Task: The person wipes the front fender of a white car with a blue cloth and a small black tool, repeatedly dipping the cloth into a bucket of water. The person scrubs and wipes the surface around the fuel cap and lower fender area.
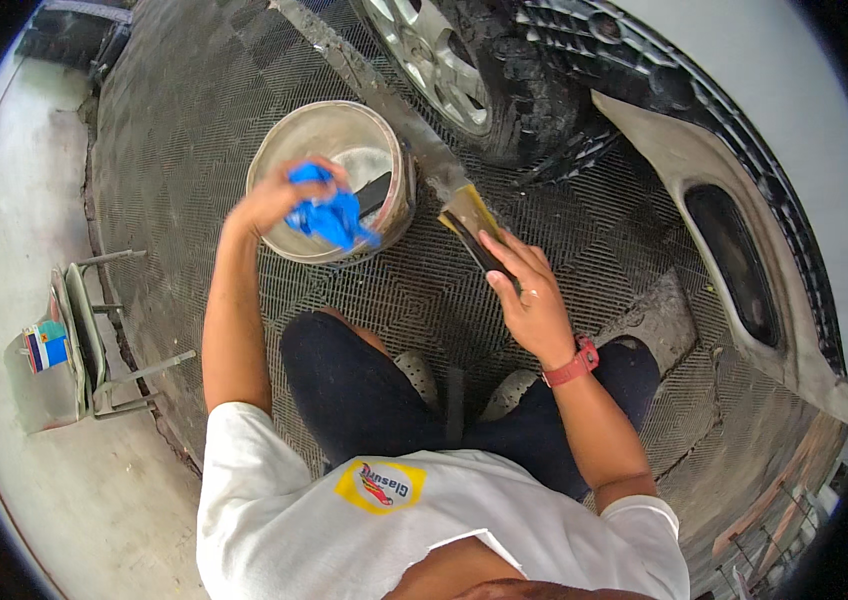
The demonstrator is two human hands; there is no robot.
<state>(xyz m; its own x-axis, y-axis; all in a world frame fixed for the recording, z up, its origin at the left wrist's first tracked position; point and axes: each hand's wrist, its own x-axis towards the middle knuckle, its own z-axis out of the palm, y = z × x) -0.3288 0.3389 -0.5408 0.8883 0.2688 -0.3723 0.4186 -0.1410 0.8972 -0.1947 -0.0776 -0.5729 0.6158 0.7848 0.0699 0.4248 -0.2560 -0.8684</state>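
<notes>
A crumpled blue cloth (334,212) is gripped in my left hand (289,195), which is above the near left side of a round, pale bucket (406,205). Motion blurs that hand and the cloth a little. Down in the bucket lies a dark, flat piece (374,193) with something whitish beside it, partly hidden by the cloth. To the right of the bucket, my right hand (524,290) is closed on a black sanding block (474,240) with yellowish sheet around its far end. A red watch sits on my right wrist.
Beyond the bucket stands a car wheel (444,70) beside a black grille (644,70). A grey body panel (679,165) with a dark oval opening is at right. A folding chair (84,340) is at left. Ribbed matting (204,80) covers the floor.
</notes>
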